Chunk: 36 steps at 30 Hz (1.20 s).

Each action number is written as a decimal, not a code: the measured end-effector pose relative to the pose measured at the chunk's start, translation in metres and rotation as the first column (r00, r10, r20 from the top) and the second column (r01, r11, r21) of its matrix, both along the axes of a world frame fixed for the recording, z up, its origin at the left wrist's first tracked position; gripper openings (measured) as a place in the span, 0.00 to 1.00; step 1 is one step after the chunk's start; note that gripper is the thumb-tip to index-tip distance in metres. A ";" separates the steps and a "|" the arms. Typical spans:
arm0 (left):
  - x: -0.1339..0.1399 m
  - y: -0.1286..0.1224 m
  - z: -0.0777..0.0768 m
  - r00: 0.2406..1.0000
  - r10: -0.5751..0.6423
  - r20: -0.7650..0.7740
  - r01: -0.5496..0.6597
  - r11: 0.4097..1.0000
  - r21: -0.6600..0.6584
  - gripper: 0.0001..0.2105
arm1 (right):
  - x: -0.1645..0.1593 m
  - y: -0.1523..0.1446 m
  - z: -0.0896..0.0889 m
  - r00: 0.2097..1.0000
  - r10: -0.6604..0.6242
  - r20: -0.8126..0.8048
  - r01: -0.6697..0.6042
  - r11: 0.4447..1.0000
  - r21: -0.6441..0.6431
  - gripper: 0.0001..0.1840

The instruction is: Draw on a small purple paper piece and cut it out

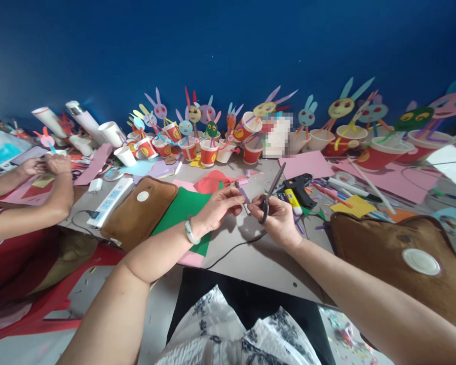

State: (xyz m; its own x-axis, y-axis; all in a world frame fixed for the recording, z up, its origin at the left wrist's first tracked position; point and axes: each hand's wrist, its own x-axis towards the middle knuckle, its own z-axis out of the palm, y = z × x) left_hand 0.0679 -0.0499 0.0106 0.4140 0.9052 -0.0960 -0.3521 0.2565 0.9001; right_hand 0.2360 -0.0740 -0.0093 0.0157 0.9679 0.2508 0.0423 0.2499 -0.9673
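My left hand (220, 207) is closed in a pinch on a narrow purple paper strip (243, 192), held above the table. My right hand (280, 219) grips a pair of scissors (276, 181) by the dark handle, its blades pointing up and away. The fingertips of that hand are close to the strip's lower end; whether they touch it I cannot tell. Beyond the scissors lies a black glue gun (301, 186) with a yellow-labelled tube (292, 202) beside it. Green paper (182, 210) lies left of my left wrist, partly under my forearm.
Paper cups (209, 152) with paper rabbit figures line the blue wall. Brown plush cushions lie left (137, 215) and right (387, 243). A power strip (112, 200) sits at the left, near a co-worker's hands (57, 165). A black cable (231, 248) crosses the table's front.
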 end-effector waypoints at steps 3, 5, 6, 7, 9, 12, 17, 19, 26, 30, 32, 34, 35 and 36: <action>-0.005 0.007 0.003 0.999 0.036 0.041 -0.036 0.999 0.008 0.16 | 0.001 -0.002 0.004 0.999 0.039 0.022 -0.039 0.999 -0.005 0.17; -0.010 0.013 0.005 0.996 0.061 0.064 -0.063 0.998 0.020 0.14 | 0.003 -0.004 0.005 0.993 0.113 0.034 -0.112 0.993 -0.022 0.17; -0.012 0.015 0.006 0.995 0.073 0.075 -0.075 0.997 0.025 0.14 | 0.004 -0.004 0.006 0.986 0.161 0.036 -0.160 0.987 -0.033 0.18; -0.014 0.017 0.007 0.993 0.082 0.086 -0.085 0.996 0.028 0.13 | 0.005 -0.005 0.006 0.976 0.216 0.032 -0.215 0.976 -0.046 0.20; -0.017 0.020 0.008 0.989 0.093 0.111 -0.097 0.995 0.027 0.12 | 0.007 -0.005 0.007 0.940 0.341 0.020 -0.339 0.939 -0.067 0.23; -0.020 0.023 0.008 0.979 0.105 0.173 -0.109 0.994 0.012 0.10 | 0.008 -0.004 0.009 0.851 0.525 0.009 -0.523 0.848 -0.081 0.30; -0.020 0.025 0.010 0.953 0.131 0.274 -0.116 0.991 -0.069 0.08 | 0.007 -0.005 0.011 0.700 0.714 0.032 -0.701 0.695 -0.158 0.34; -0.020 0.025 0.012 0.942 0.143 0.304 -0.117 0.988 -0.101 0.07 | 0.007 -0.005 0.009 0.674 0.738 0.026 -0.723 0.667 -0.179 0.34; -0.020 0.021 0.021 0.938 0.179 0.295 -0.134 0.977 -0.166 0.06 | 0.007 -0.003 0.005 0.652 0.758 0.023 -0.742 0.644 -0.189 0.33; -0.021 0.019 0.024 0.933 0.180 0.312 -0.128 0.975 -0.181 0.06 | 0.008 -0.002 0.005 0.632 0.773 0.059 -0.754 0.630 -0.186 0.34; -0.021 0.019 0.024 0.926 0.177 0.335 -0.121 0.976 -0.182 0.06 | 0.008 -0.002 0.003 0.629 0.775 0.064 -0.755 0.629 -0.186 0.34; -0.021 0.018 0.024 0.919 0.179 0.351 -0.119 0.976 -0.184 0.05 | 0.008 -0.002 0.001 0.629 0.775 0.057 -0.756 0.628 -0.184 0.35; -0.021 0.018 0.025 0.917 0.181 0.355 -0.121 0.975 -0.185 0.06 | 0.008 -0.001 0.000 0.630 0.775 0.052 -0.757 0.627 -0.183 0.35; -0.021 0.018 0.025 0.915 0.184 0.358 -0.123 0.975 -0.186 0.06 | 0.008 -0.001 -0.001 0.630 0.775 0.048 -0.758 0.626 -0.182 0.35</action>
State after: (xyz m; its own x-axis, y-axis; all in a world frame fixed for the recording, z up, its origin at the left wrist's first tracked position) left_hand 0.0474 -0.0319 0.0354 0.3049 0.9462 -0.1081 -0.6988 0.2993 0.6496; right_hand 0.2443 -0.0750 -0.0103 -0.7666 0.6383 0.0707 0.0028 0.1133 -0.9936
